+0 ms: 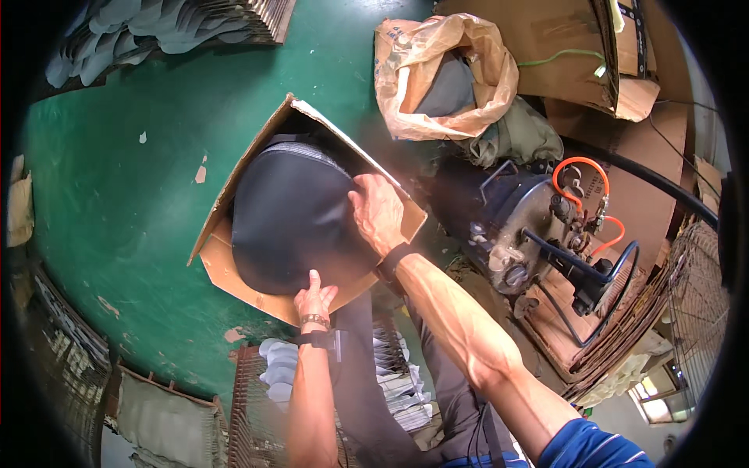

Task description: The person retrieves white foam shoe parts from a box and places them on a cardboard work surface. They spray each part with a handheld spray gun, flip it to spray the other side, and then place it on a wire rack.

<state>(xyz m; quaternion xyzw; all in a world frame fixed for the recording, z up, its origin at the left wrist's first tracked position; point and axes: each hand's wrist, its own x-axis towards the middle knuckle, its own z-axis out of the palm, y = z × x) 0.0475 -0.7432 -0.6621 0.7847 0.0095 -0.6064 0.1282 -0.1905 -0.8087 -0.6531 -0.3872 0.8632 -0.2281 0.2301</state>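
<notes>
A large black panel (292, 222) with rounded corners and a smooth face lies inside an open cardboard box (218, 269). At its far edge, layered grey edges show, as of several sheets stacked under it. My right hand (378, 212) is closed over the panel's right edge, its fingertips bent against the black face and partly hidden. By the near edge, my left hand (315, 299) touches the panel with its thumb raised and its fingers apart. Both wrists wear dark bands, and the left one also has a metal bracelet.
The box rests on a green floor (156, 195) with worn patches. Right of it stands a dusty machine tank (523, 234) with orange hoses. A plastic sack (390, 86) holding grey pieces lies beyond. Racks of grey pieces (168, 27) stand far left, and another rack (253, 390) is near my legs.
</notes>
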